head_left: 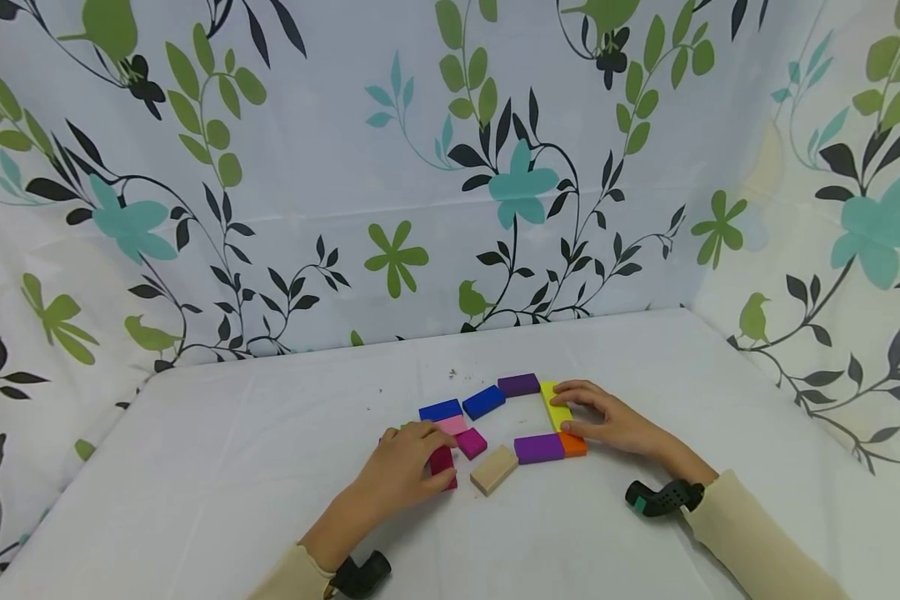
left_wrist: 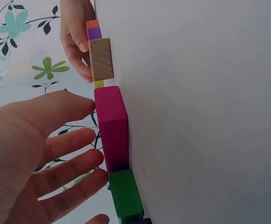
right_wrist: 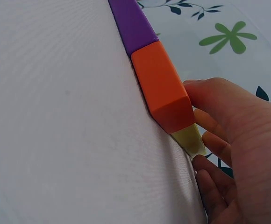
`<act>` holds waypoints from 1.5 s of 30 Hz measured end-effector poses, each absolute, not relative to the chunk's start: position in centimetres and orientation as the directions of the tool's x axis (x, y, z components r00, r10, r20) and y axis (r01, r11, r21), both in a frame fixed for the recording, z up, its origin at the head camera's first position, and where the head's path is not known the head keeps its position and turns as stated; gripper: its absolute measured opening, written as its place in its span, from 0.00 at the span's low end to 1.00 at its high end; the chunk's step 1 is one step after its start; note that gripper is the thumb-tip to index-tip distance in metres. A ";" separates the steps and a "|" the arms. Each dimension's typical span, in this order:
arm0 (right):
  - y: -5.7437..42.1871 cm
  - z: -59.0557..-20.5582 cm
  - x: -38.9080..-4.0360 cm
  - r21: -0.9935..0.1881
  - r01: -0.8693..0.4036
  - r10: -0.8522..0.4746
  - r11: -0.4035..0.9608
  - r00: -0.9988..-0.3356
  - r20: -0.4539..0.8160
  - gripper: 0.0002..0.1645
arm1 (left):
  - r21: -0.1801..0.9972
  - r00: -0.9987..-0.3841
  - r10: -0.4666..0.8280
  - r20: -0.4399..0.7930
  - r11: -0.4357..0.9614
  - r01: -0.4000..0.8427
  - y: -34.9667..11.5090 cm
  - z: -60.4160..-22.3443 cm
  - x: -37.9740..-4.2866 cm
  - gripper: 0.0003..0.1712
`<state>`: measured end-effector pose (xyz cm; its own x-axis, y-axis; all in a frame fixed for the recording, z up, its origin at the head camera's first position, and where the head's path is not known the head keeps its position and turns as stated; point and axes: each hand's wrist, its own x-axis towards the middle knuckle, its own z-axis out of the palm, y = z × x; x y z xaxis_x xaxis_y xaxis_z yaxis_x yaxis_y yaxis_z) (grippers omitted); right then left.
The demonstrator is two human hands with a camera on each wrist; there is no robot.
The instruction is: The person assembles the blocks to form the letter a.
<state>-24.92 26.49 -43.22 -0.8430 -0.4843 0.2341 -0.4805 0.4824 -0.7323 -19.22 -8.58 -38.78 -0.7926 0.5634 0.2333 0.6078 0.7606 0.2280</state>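
Note:
My left hand (head_left: 402, 467) is over a magenta block (head_left: 443, 461) at the left of a ring of coloured blocks. In the left wrist view its thumb and fairly straight fingers reach that block's upper edge, near a green block (left_wrist: 127, 196). My right hand (head_left: 615, 423) holds a yellow block (head_left: 552, 404) at the ring's right side, thumb at the near end and fingers towards the far end. In the right wrist view the thumb lies beside an orange block (right_wrist: 160, 84), which abuts a purple block (right_wrist: 134, 25). Fingers partly hide the yellow block.
Two blue blocks (head_left: 484, 402) and a dark purple block (head_left: 519, 384) form the far side. A pink block (head_left: 452, 424) and a small magenta block (head_left: 472, 442) lie inside left. A plain wooden block (head_left: 494, 470) lies in front. A patterned cloth (head_left: 435, 192) hangs behind the white table (head_left: 270, 433).

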 end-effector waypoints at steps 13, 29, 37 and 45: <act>26.4 -43.0 -24.8 -0.739 -0.480 -0.486 0.473 -0.842 0.235 0.21 | 0.282 -0.768 0.607 0.206 0.714 0.640 -9.7 -39.1 -19.1 0.20; 26.3 -43.1 -24.8 -0.749 -0.474 -0.486 0.463 -0.842 0.233 0.21 | 0.407 -0.762 0.640 0.097 0.673 0.617 -10.6 -38.8 -19.1 0.25; 26.2 -43.1 -24.8 -0.748 -0.478 -0.488 0.461 -0.841 0.236 0.21 | 0.434 -0.765 0.639 0.082 0.668 0.605 -10.9 -38.7 -18.8 0.25; 26.4 -43.3 -24.8 -0.730 -0.482 -0.482 0.485 -0.844 0.236 0.21 | 0.430 -0.745 0.661 0.089 0.649 0.628 -11.0 -38.9 -18.2 0.24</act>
